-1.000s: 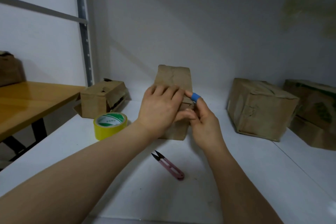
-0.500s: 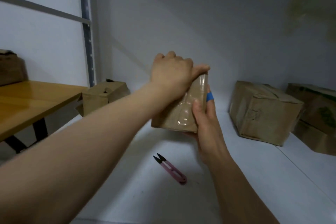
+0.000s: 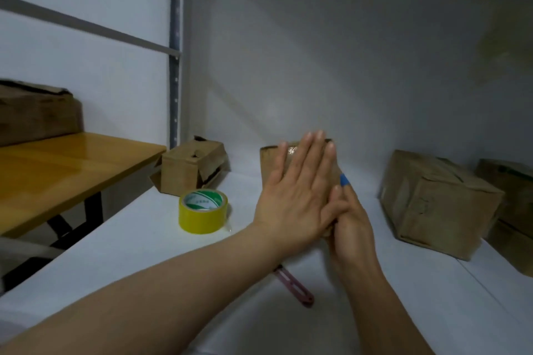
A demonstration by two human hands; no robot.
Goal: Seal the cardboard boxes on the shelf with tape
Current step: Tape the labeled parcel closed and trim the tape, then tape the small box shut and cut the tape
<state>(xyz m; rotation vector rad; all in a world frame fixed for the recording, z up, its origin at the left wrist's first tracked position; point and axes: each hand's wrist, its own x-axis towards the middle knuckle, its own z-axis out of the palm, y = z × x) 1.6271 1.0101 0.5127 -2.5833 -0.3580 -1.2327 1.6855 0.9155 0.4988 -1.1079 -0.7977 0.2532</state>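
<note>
Left hand (image 3: 297, 199) spread flat on the middle box (image 3: 269, 163), fingers straight and close together, pressing down and holding nothing. Just right of it, right hand (image 3: 350, 228) laid along that box's right side, fingers pointing away, a blue cap (image 3: 344, 181) on one fingertip, thumb tucked under the left palm; grip or mere steadying impossible to tell. Box resting on the white shelf (image 3: 144, 239), a little short of the back wall, with a shiny strip (image 3: 292, 150) showing at its far edge between the left fingers. Around it, from the left: a wooden table (image 3: 57, 173) beside the shelf, a brown carton (image 3: 34, 112) on it; a grey slotted post (image 3: 174, 66) at the shelf's corner; a small open box (image 3: 190, 170) near the back; a yellow tape roll (image 3: 203, 212) lying flat just in front of that, apart from the hands; pink snips (image 3: 294, 288) near the front; a bigger crumpled box (image 3: 432, 199) to the right, well apart from the middle one; stacked cartons (image 3: 510, 181) at the far right. Most of the middle box covered by the hands; snips' blades hidden behind the left forearm; far-right cartons cut off by the frame edge; print on the roll too small to read.
</note>
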